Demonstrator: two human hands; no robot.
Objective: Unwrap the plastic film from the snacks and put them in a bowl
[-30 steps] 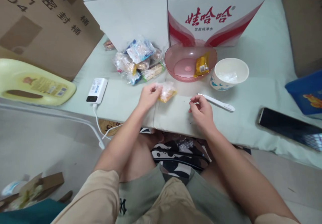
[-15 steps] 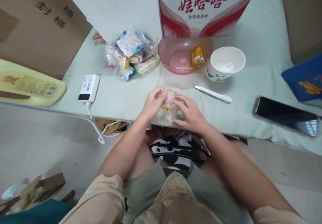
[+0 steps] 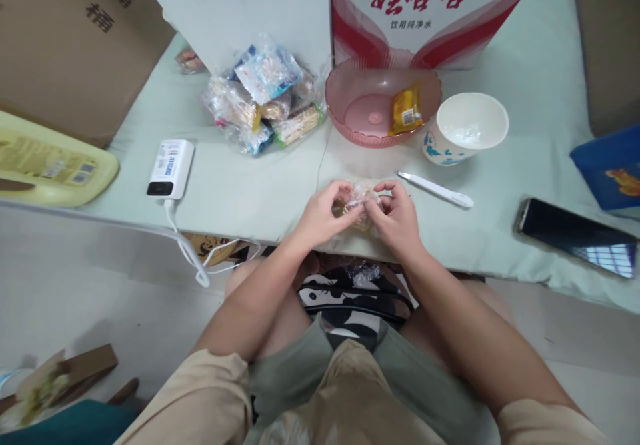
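A small clear-wrapped snack packet (image 3: 358,200) with yellow contents is pinched between both my hands just above the near edge of the pale green table (image 3: 240,188). My left hand (image 3: 325,215) grips its left side with closed fingers. My right hand (image 3: 397,215) grips its right side the same way. Much of the packet is hidden by my fingers. A white pen-like tool (image 3: 435,189) lies just to the right of my right hand.
A pile of wrapped snacks (image 3: 263,102) sits at the back, beside a pink bowl (image 3: 350,92) holding a yellow packet (image 3: 405,108). A white paper cup (image 3: 467,128), a phone (image 3: 577,235), a power bank (image 3: 170,167), a yellow tray (image 3: 45,165) and cardboard boxes (image 3: 430,5) surround them.
My right hand came in from the right and took hold of the packet with my left. Both hands then lifted it slightly, pinching its top.
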